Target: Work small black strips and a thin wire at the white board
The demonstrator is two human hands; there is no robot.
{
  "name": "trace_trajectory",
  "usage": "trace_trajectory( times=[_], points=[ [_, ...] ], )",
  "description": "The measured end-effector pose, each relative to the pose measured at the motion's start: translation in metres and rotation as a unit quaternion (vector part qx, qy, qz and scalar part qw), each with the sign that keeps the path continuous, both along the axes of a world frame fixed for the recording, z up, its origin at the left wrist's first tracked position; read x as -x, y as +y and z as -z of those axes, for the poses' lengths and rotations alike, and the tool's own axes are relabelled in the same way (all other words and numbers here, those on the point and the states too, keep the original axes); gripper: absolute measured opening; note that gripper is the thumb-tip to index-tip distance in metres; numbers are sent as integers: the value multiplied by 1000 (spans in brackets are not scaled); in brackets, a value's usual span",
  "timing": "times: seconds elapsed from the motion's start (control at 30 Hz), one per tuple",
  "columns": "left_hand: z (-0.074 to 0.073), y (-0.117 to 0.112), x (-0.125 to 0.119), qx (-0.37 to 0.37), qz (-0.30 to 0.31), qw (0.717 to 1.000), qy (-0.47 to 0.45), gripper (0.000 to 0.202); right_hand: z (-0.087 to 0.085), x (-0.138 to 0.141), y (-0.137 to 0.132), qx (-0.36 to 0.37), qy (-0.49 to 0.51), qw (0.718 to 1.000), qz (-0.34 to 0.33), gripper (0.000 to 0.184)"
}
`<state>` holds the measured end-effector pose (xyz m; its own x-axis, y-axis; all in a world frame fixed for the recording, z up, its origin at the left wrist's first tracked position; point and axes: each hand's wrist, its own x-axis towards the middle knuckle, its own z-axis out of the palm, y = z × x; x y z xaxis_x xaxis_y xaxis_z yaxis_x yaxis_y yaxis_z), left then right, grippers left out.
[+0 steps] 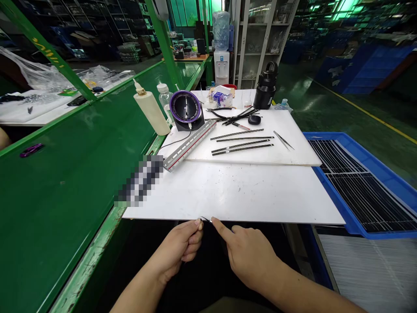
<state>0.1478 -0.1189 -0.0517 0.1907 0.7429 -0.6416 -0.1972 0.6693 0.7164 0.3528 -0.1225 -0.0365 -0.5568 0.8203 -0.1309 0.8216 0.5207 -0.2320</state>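
The board [234,191] is white, the bench [65,187] green, the tray [365,156] blue, the strips [243,148] dark, the flask [265,89] black, and the spool [185,106] purple-rimmed.
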Motion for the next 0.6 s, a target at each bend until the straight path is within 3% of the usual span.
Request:
trace_trajectory(
  times=[0.23, 0.6],
  points=[
    [-1, 1, -2, -6, -1, 1000, -1, 41, -6, -2, 0, 14, 30, 999, -18, 62],
    [-1, 0, -2, -3, -8, 1000, 2, 38, -2, 1, 0, 13, -16, 999, -28, 70]
  ],
)
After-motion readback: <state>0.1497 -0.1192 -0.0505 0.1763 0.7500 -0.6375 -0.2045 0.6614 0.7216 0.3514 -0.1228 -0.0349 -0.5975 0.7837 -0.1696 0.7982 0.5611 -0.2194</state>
